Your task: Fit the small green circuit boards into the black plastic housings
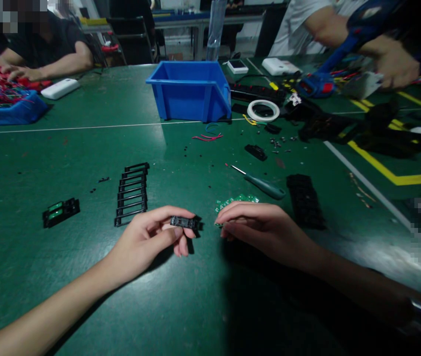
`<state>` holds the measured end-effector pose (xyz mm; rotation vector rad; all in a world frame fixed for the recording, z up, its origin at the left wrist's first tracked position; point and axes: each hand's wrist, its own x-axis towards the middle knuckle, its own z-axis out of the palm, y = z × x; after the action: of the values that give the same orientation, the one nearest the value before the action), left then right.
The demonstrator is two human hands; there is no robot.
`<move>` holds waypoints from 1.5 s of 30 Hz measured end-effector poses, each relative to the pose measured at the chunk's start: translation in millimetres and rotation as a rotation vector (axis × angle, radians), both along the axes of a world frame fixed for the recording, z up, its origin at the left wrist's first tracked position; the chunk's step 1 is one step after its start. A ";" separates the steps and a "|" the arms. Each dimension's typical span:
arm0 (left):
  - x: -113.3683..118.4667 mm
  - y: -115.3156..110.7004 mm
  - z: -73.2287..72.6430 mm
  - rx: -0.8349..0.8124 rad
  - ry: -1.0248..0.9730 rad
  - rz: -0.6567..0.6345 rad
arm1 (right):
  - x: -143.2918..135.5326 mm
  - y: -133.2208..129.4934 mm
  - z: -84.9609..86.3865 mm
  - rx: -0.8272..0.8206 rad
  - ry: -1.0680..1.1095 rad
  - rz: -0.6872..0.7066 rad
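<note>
My left hand [151, 235] pinches a small black plastic housing [183, 222] between thumb and fingers, just above the table. To its right, my right hand [258, 222] is closed, with a bit of a small green circuit board [218, 225] showing at the fingertips; most of it is hidden. More green circuit boards [238, 199] lie right behind that hand, partly covered by it. A row of black plastic frames [131, 190] rests beyond my left hand. Farther left sits a black housing with a green board inside [61, 212].
A screwdriver [264, 185] and a black ribbed block [304, 200] lie beyond my right hand. Farther back are a blue bin [188, 94], a tape roll [263, 111] and loose screws [277, 143]. Two people work across the table, one beside a blue tray of wires [13, 116].
</note>
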<state>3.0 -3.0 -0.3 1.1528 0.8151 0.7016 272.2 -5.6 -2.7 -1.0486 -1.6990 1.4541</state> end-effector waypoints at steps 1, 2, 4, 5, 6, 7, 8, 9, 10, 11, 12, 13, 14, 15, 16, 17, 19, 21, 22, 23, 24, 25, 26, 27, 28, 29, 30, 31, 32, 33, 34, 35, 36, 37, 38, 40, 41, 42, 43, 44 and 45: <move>-0.1 -0.1 0.0 0.002 -0.002 -0.002 | -0.1 0.1 0.1 0.002 -0.001 0.000; -0.4 -0.1 0.0 0.005 -0.004 -0.002 | -0.3 0.2 0.1 0.003 -0.003 -0.001; -0.8 -0.3 0.1 0.009 -0.003 -0.002 | -0.7 0.2 -0.2 0.006 -0.007 -0.003; -0.9 -0.3 0.1 0.008 -0.002 -0.002 | -0.9 0.1 -0.5 0.008 -0.007 -0.005; -0.9 -0.3 0.2 0.006 -0.004 0.000 | -1.0 0.0 -0.8 0.009 -0.006 -0.007; -0.9 -0.3 0.2 0.004 -0.005 0.001 | -1.0 -0.2 -1.2 0.011 -0.005 -0.010; -0.7 -0.2 0.1 0.003 -0.006 0.002 | -0.9 -0.4 -1.5 0.013 -0.005 -0.010; -0.4 -0.1 0.0 0.004 -0.007 0.002 | -0.8 -0.6 -1.8 0.013 -0.005 -0.008; -0.1 -0.1 -0.2 0.005 -0.006 0.002 | -0.6 -0.7 -2.1 0.012 -0.006 -0.007; 0.2 0.0 -0.5 0.006 -0.004 0.001 | -0.5 -0.8 -2.4 0.011 -0.006 -0.007; 0.4 0.0 -0.7 0.005 -0.002 0.001 | -0.3 -0.8 -2.6 0.010 -0.005 -0.008; 0.6 0.0 -0.9 0.004 0.001 0.002 | -0.3 -0.7 -2.7 0.011 -0.004 -0.009; 0.6 -0.1 -0.9 0.004 0.002 0.002 | -0.3 -0.5 -2.8 0.012 -0.002 -0.010; 0.5 -0.2 -0.7 0.005 0.003 0.001 | -0.4 -0.3 -2.8 0.011 -0.001 -0.010; 0.3 -0.4 -0.4 0.008 0.002 0.002 | -0.5 -0.2 -2.7 0.010 0.000 -0.009; 0.0 -0.5 0.1 0.009 0.003 0.000 | -0.5 -0.1 -2.7 0.008 0.002 -0.007; -0.5 -0.5 1.0 0.012 0.005 -0.001 | -0.4 -0.2 -2.5 0.007 0.003 -0.006; -0.8 -0.4 1.4 0.013 0.007 -0.001 | 0.0 -0.6 -2.5 0.010 0.002 -0.003; -0.9 -0.2 1.3 0.013 0.007 -0.003 | 0.3 -0.9 -2.6 0.014 -0.001 -0.002; -0.9 -0.1 1.1 0.013 0.006 -0.003 | 0.5 -1.0 -2.6 0.017 -0.007 -0.001; -0.9 -0.1 0.7 0.014 0.004 -0.003 | 0.8 -1.1 -2.6 0.022 -0.015 -0.001; -1.0 -0.2 0.4 0.014 0.002 -0.004 | 0.9 -1.0 -2.6 0.030 -0.024 -0.002; -1.0 -0.3 0.1 0.016 0.002 -0.005 | 0.9 -0.9 -2.5 0.041 -0.033 -0.003; -1.1 -0.5 -0.1 0.017 0.002 -0.006 | 0.7 -0.8 -2.4 0.050 -0.042 -0.004; -1.2 -0.7 -0.2 0.018 0.002 -0.007 | 0.4 -0.6 -2.2 0.056 -0.048 -0.006; -1.3 -0.8 -0.2 0.017 0.005 -0.005 | 0.0 -0.5 -2.0 0.060 -0.051 -0.009; -1.3 -0.9 -0.1 0.017 0.008 -0.006 | -0.5 -0.4 -1.7 0.063 -0.054 -0.013; -1.4 -0.9 0.0 0.016 0.013 -0.004 | -1.0 -0.2 -1.6 0.062 -0.056 -0.018; -1.3 -0.9 0.1 0.016 0.017 -0.004 | -1.4 -0.1 -1.5 0.062 -0.057 -0.023; -1.3 -0.8 0.2 0.017 0.021 -0.006 | -1.7 -0.1 -1.4 0.065 -0.059 -0.025; -1.3 -0.7 0.3 0.016 0.025 -0.003 | -1.7 0.0 -1.5 0.070 -0.063 -0.025; -1.2 -0.6 0.4 0.018 0.025 -0.006 | -1.6 -0.1 -1.6 0.074 -0.069 -0.022; -1.1 -0.5 0.6 0.019 0.025 -0.006 | -1.3 -0.2 -1.7 0.077 -0.075 -0.017; -1.0 -0.5 0.8 0.020 0.027 -0.005 | -0.8 -0.3 -1.8 0.076 -0.080 -0.012; -0.9 -0.5 1.0 0.021 0.029 -0.006 | -0.3 -0.5 -2.0 0.077 -0.083 -0.006; -0.5 -0.8 1.6 0.021 0.033 -0.007 | 0.4 -0.7 -2.1 0.079 -0.079 0.005; -0.3 -0.9 1.9 0.020 0.033 -0.008 | 0.5 -0.7 -2.1 0.079 -0.075 0.011; 0.0 -1.0 2.1 0.018 0.031 -0.008 | 0.5 -0.6 -2.1 0.076 -0.072 0.015; 0.4 -1.0 2.3 0.018 0.027 -0.010 | 0.2 -0.5 -2.0 0.071 -0.069 0.015; 0.6 -1.0 2.3 0.019 0.024 -0.010 | -0.1 -0.4 -1.8 0.062 -0.066 0.015; 0.9 -0.9 2.2 0.021 0.022 -0.010 | -0.6 -0.3 -1.6 0.049 -0.061 0.014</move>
<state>3.9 -3.9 1.9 1.1848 0.8219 0.6910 271.6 -5.8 -4.4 -1.0668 -1.7793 1.3942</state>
